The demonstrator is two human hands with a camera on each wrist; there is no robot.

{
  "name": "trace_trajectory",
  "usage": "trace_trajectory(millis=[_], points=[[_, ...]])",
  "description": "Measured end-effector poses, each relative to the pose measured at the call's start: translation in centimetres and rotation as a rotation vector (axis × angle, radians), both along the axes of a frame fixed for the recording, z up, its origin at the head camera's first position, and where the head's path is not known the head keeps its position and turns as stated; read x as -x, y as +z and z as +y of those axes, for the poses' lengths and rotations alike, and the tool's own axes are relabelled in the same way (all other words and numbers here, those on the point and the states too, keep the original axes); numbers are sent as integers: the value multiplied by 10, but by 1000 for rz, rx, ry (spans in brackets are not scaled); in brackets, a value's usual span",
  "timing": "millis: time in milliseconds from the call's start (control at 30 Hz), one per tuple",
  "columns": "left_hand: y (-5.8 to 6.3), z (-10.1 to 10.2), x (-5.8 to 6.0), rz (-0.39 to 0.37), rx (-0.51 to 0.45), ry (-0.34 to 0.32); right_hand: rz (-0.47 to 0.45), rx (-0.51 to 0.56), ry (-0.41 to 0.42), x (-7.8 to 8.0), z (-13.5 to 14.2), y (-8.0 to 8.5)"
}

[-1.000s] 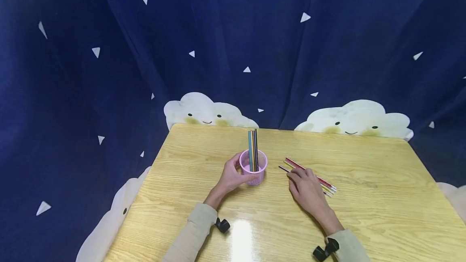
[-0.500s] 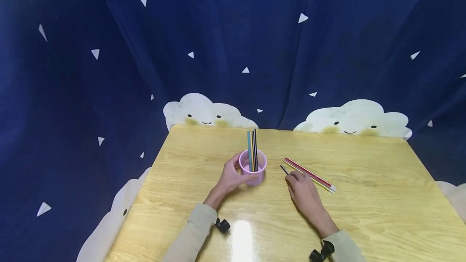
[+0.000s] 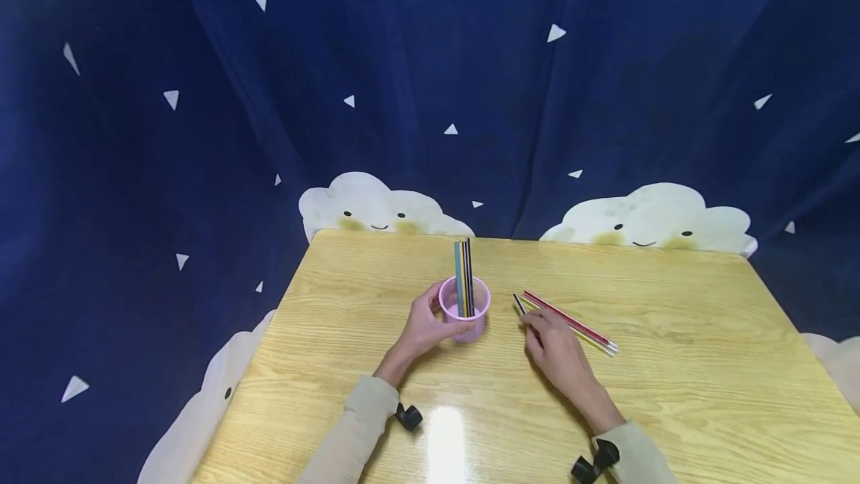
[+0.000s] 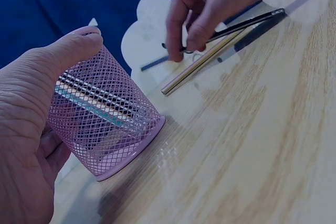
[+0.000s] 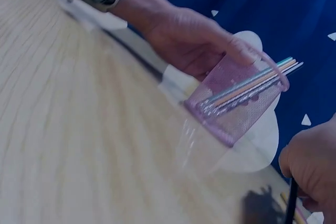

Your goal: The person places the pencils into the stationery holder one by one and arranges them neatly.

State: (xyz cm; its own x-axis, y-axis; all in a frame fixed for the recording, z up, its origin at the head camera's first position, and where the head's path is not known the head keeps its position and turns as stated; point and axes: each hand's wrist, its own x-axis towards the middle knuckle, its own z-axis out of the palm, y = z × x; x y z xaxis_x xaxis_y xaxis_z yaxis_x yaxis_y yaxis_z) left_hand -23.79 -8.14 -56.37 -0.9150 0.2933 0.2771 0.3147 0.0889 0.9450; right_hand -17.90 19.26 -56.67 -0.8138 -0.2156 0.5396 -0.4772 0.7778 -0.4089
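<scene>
My left hand (image 3: 422,329) grips a pink mesh pencil cup (image 3: 473,330) that stands on the wooden table, thumb near its rim. Several pencils (image 3: 463,267) in teal, yellow and black lean upright inside the cup. To the right of it, my right hand (image 3: 561,349) pinches a black pencil (image 3: 518,302) between thumb and fingers; in the left wrist view this pencil (image 4: 247,23) slants above the table. Just beyond the right hand lie a red pencil (image 3: 571,322) and a yellow pencil (image 3: 596,344), side by side; the hand hides part of them.
The wooden table (image 3: 705,364) extends on both sides of the hands. Behind it hangs a dark blue curtain (image 3: 403,95) with white triangles and smiling clouds (image 3: 658,211). A bright glare patch (image 3: 446,439) lies on the near tabletop.
My right hand has picked the black pencil away from the red and yellow ones and shifted slightly left; the pencil's tip has swung upward. The left hand keeps its grip on the cup.
</scene>
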Motion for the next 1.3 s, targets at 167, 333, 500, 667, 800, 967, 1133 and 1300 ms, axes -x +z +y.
trace_trajectory(millis=[167,333,500,667,800,967,1133,1300], points=[[0,-1,0,6,2,-6,-50,138,49,4,-6,18],[0,-1,0,13,8,-8,-1,226,98,10,-10,36],[0,-1,0,8,-1,-13,91,268,140,18,-13,51],[-1,-1,1,10,-11,-19,138,309,197,25,-17,65],[-2,-1,1,11,-11,-16,147,342,212,30,-21,79],[-2,-1,1,-1,-18,-23,163,388,194,35,-27,99],[-2,-1,1,-14,-39,-37,214,432,187,39,-38,116],[-2,0,1,-22,-49,-27,276,465,206,44,-50,129]])
